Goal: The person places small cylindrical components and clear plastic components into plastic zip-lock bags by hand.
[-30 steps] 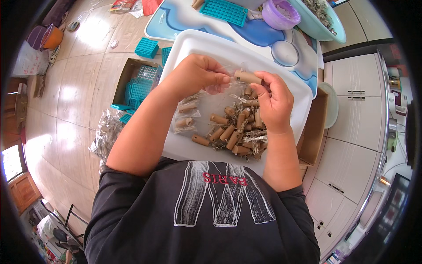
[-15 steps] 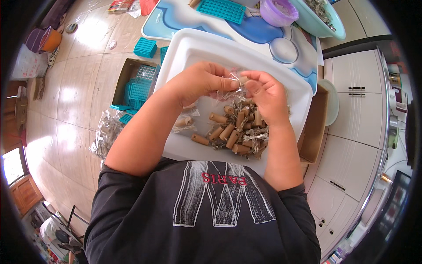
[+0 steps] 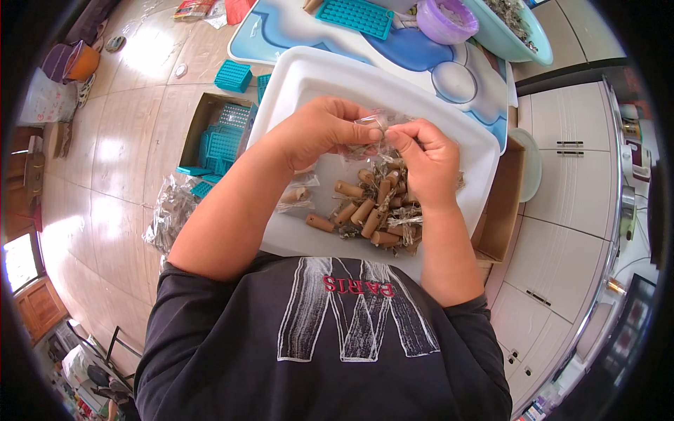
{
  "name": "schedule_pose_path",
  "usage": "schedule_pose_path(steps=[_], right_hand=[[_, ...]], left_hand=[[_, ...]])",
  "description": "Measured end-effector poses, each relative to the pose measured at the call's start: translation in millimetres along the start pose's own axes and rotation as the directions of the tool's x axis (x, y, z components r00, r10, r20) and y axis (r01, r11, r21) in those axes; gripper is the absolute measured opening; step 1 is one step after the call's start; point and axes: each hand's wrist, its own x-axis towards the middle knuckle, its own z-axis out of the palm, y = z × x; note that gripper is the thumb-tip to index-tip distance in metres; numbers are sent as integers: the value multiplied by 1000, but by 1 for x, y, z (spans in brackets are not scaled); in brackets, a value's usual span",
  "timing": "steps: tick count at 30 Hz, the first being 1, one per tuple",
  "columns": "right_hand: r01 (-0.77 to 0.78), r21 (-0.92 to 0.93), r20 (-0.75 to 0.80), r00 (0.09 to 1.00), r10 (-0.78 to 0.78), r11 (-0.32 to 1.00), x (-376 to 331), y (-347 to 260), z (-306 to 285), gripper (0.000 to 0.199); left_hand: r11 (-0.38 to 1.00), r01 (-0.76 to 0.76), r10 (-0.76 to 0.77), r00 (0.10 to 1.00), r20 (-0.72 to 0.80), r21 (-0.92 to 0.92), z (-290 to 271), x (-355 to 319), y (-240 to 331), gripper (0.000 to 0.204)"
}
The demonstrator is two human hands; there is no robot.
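Observation:
My left hand (image 3: 335, 128) pinches a small clear plastic bag (image 3: 372, 149) between thumb and fingers, above the middle of a large white tub (image 3: 295, 81). My right hand (image 3: 427, 146) meets it there, thumb and fingertips pressed together on the bag's edge. What lies inside the bag is hard to make out through the glare and my fingers. Below my hands, inside the tub, is a heap of short brown cylinders (image 3: 362, 210) tangled with thin pale strands. At the tub's left side lies a clear bag with a brown cylinder (image 3: 295, 197) in it.
The tub stands against a blue-and-white patterned table (image 3: 404, 48), which carries a teal tray (image 3: 354, 17), a purple bowl (image 3: 447, 19) and a light-blue basin (image 3: 502, 35). Left are a box of teal trays (image 3: 217, 133) and bagged material (image 3: 170, 217); right, a cardboard box (image 3: 504, 203).
My right fingers have closed from a looser, more spread grip into a pinch at the bag. The pale piece seen between my fingertips earlier no longer shows. My left hand has hardly moved.

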Motion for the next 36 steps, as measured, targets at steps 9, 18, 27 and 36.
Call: schedule_pose_path(steps=[9, 18, 27, 36], right_hand=[[-242, 439, 21, 965, 260, 865, 3, -1, -6, 14], [-173, 188, -24, 983, 180, 967, 5, -2, -1, 14], [-372, 365, 84, 926, 368, 854, 6, 1, -1, 16], [-356, 263, 120, 934, 336, 897, 6, 0, -8, 19]], left_hand=[[988, -63, 56, 997, -52, -140, 6, 1, 3, 23], [961, -87, 56, 990, -126, -261, 9, 5, -2, 20], [985, -159, 138, 959, -248, -70, 11, 7, -7, 20], [954, -252, 277, 948, -155, 164, 18, 5, -7, 16]])
